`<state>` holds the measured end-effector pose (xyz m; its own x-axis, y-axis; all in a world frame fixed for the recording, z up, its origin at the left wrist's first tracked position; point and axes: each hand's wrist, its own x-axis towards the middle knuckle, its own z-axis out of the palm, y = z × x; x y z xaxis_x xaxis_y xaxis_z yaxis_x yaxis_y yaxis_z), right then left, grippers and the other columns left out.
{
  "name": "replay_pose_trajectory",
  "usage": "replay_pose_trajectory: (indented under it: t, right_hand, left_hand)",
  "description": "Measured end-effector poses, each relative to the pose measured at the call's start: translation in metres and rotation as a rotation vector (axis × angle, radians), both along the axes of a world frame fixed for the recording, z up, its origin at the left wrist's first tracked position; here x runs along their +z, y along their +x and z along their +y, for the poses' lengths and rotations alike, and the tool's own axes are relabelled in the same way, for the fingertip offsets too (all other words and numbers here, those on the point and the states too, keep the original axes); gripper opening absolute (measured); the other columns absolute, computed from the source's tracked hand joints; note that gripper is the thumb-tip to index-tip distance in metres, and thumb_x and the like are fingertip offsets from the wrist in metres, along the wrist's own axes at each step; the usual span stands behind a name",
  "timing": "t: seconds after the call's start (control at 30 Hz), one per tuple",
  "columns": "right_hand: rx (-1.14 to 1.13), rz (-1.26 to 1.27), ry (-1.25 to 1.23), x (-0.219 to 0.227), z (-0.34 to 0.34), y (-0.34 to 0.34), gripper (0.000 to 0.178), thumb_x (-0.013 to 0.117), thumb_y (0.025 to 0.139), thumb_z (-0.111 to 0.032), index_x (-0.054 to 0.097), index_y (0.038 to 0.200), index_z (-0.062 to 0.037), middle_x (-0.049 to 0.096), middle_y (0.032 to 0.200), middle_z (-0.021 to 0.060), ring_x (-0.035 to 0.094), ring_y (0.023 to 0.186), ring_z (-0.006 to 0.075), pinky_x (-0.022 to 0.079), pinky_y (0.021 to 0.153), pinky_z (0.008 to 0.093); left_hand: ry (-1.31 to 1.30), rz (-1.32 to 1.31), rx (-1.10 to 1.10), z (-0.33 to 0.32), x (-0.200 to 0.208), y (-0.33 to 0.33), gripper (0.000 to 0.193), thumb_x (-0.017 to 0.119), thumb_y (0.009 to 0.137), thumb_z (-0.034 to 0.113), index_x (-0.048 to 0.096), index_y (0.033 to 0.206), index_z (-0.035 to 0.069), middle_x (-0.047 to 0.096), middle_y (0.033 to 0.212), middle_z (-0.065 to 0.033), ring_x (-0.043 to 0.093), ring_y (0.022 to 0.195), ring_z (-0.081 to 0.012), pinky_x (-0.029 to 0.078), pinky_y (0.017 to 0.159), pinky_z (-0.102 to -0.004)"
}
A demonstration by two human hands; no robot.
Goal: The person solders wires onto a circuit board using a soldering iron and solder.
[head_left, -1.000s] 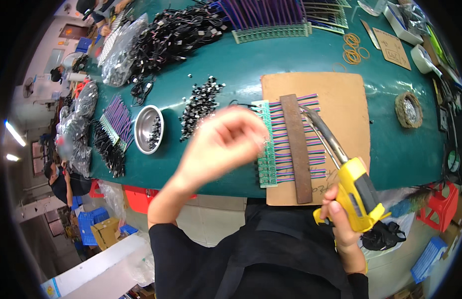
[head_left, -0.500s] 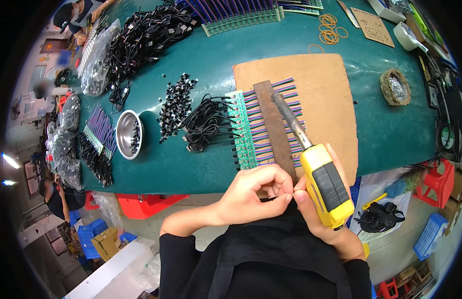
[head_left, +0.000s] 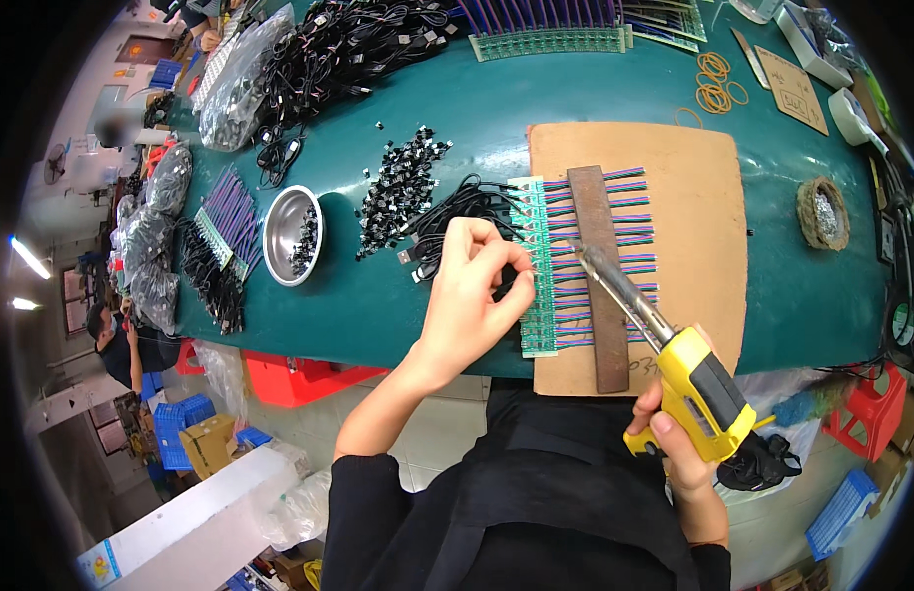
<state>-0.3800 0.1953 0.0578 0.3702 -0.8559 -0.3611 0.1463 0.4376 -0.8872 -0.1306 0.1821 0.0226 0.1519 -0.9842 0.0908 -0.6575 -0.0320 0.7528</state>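
My right hand (head_left: 681, 448) grips a yellow and black soldering gun (head_left: 695, 379), its metal tip just above the rows of wires. My left hand (head_left: 476, 295) is closed in a pinch at the left edge of a green circuit board strip (head_left: 541, 330); what is between its fingertips is too small to make out. Striped ribbon wires (head_left: 629, 236) run right from the strip, under a rusty metal bar (head_left: 607, 335) laid across them. Black USB cables (head_left: 467, 207) lie to the left of the strip, partly behind my left hand.
A tan board (head_left: 708, 197) lies beneath the work on the green table (head_left: 398, 340). Left are small black connectors (head_left: 403, 187) and a metal bowl (head_left: 271, 246). Behind are heaped black cables (head_left: 338, 59) and more circuit strips (head_left: 550, 42). Rubber bands (head_left: 713, 84) and a round tip-cleaner pot (head_left: 821, 214) lie right.
My left hand has moved from beside my right fingers to the strip's left edge. My right hand has come away from it with the soldering gun. The whole view has shifted.
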Motion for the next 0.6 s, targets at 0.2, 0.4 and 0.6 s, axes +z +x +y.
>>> replay_pose_trajectory:
  t: [0.2, 0.4, 0.6]
  right_hand:
    - [0.103, -0.058, 0.088, -0.004, 0.003, -0.011, 0.036, 0.057, 0.08, -0.003, 0.048, 0.114, 0.0026, 0.057, 0.083, 0.0108, 0.057, 0.064, 0.0157, 0.05, 0.058, 0.0263]
    - [0.136, -0.079, 0.097, -0.01, 0.006, -0.008, 0.038, 0.058, 0.081, 0.001, 0.045, 0.117, 0.0021, 0.059, 0.084, 0.0105, 0.058, 0.066, 0.014, 0.05, 0.057, 0.025]
    - [0.162, -0.029, 0.117, -0.01, 0.005, -0.008, 0.051, 0.057, 0.081, 0.004, 0.039, 0.128, 0.0021, 0.059, 0.084, 0.0106, 0.057, 0.065, 0.0132, 0.049, 0.057, 0.0247]
  left_hand:
    - [-0.023, 0.004, 0.0, -0.002, -0.003, 0.003, 0.01, 0.066, 0.071, 0.003, 0.059, 0.078, 0.003, 0.038, 0.089, -0.0034, 0.04, 0.061, -0.0066, 0.036, 0.052, -0.0204]
    - [0.019, 0.034, -0.021, -0.004, 0.0, 0.005, 0.01, 0.065, 0.07, 0.003, 0.058, 0.078, 0.002, 0.04, 0.088, -0.0043, 0.042, 0.061, -0.01, 0.039, 0.053, -0.0247]
    - [0.042, 0.053, -0.046, -0.005, 0.0, 0.008, 0.009, 0.065, 0.07, 0.003, 0.059, 0.077, 0.002, 0.04, 0.087, -0.003, 0.042, 0.061, -0.0078, 0.037, 0.052, -0.0218]
